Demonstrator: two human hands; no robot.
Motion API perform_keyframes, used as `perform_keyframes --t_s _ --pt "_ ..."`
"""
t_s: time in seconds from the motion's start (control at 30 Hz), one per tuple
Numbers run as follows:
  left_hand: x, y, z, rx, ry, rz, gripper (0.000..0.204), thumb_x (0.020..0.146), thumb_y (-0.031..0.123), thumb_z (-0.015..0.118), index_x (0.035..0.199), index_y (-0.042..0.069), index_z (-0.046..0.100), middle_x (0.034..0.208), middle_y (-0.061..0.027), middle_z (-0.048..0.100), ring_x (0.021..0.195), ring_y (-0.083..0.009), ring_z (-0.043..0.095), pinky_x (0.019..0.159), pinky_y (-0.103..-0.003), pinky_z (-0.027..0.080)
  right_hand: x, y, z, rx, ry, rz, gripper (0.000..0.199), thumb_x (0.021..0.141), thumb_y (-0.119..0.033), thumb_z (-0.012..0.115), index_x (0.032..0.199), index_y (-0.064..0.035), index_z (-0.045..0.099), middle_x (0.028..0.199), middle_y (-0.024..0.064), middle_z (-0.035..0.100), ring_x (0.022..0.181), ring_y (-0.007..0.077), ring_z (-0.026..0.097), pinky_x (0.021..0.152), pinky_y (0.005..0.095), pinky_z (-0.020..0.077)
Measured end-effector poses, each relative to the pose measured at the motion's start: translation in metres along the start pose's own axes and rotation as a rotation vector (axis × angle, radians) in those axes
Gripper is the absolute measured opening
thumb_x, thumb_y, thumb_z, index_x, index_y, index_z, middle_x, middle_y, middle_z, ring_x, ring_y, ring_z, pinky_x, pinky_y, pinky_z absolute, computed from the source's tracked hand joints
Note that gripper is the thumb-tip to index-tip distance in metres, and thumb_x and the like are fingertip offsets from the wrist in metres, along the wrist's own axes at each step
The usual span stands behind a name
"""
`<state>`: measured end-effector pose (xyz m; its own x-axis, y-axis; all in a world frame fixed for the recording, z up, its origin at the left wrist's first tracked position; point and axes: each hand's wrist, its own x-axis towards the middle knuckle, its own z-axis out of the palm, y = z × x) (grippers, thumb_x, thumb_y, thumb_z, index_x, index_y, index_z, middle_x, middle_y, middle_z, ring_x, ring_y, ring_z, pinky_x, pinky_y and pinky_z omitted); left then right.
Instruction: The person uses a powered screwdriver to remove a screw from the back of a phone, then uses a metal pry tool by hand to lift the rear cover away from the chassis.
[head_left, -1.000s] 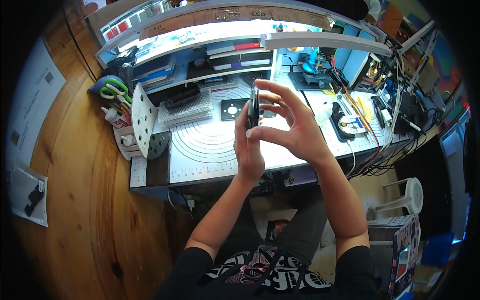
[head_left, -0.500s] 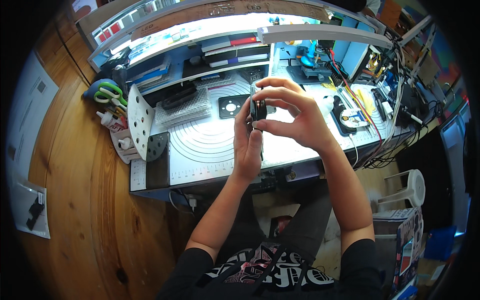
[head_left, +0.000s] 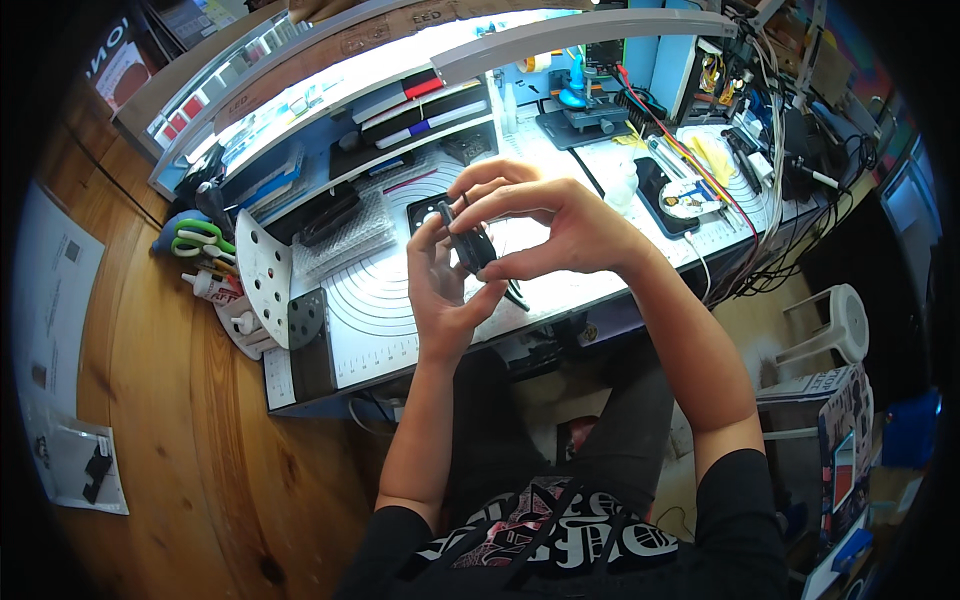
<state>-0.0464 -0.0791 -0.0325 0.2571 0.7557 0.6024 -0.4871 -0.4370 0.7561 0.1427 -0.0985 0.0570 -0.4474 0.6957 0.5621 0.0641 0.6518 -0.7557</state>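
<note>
Both my hands hold a small black square fan-like part [head_left: 470, 245] up above the white work mat [head_left: 380, 300]. My left hand [head_left: 443, 290] cups it from below and behind, fingers against its edge. From the right, my right hand [head_left: 545, 228] pinches it between thumb and fingertips. The part is seen nearly edge-on, so its face is mostly hidden. A second black square part [head_left: 425, 212] with a round opening lies on the mat just behind my hands.
A white perforated panel [head_left: 268, 280] stands at the mat's left end beside green-handled scissors [head_left: 200, 238] and a glue bottle. Shelves with markers, a blue holder, cables and tools crowd the back and right. A white stool [head_left: 835, 320] stands right of my knees; wooden floor lies left.
My head has tilted so the desk sits lower and closer in view. Both hands still grip the black part, which has turned slightly between my fingers.
</note>
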Motion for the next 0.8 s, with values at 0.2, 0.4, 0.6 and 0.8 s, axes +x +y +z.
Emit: perform_keyframes --t_s 0.2,0.4,0.6,0.8 --pt "-0.005 0.004 0.006 0.083 0.019 0.034 0.091 0.073 0.008 0.085 0.148 0.004 0.033 0.135 -0.0128 0.049 0.127 -0.025 0.052 0.107 -0.045 0.049 -0.005 -0.004 0.003 0.064 0.01 0.007 0.072 0.071 0.001 0.085 0.138 -0.0063 0.06 0.138 0.0136 0.059 0.126 0.0255 0.059 0.11 0.0437 0.0492" --pt "-0.019 0.007 0.01 0.176 0.08 0.074 0.09 0.075 0.013 0.087 0.147 0.002 0.034 0.131 -0.0129 0.051 0.126 -0.0258 0.054 0.11 -0.045 0.046 -0.022 -0.01 0.01 -0.064 0.09 -0.007 0.074 0.074 -0.003 0.086 0.141 -0.0036 0.056 0.137 0.0138 0.062 0.119 0.0263 0.065 0.103 0.0421 0.0549" --pt "-0.033 -0.003 0.009 0.257 0.144 0.198 0.097 0.072 0.025 0.092 0.144 0.003 0.03 0.137 -0.0147 0.04 0.125 -0.0289 0.051 0.109 -0.047 0.045 -0.052 -0.005 0.037 -0.297 0.268 -0.103 0.047 0.078 -0.01 0.082 0.122 -0.004 0.068 0.115 0.0149 0.072 0.099 0.0293 0.073 0.086 0.0364 0.0584" --pt "-0.036 -0.008 0.017 0.425 0.183 0.357 0.097 0.07 0.027 0.093 0.141 0.006 0.03 0.134 -0.0157 0.038 0.124 -0.031 0.051 0.109 -0.051 0.046 -0.069 -0.011 0.063 -0.532 0.418 -0.078 0.038 0.077 -0.005 0.074 0.114 0.0001 0.067 0.096 0.0165 0.073 0.085 0.0341 0.073 0.077 0.039 0.0585"
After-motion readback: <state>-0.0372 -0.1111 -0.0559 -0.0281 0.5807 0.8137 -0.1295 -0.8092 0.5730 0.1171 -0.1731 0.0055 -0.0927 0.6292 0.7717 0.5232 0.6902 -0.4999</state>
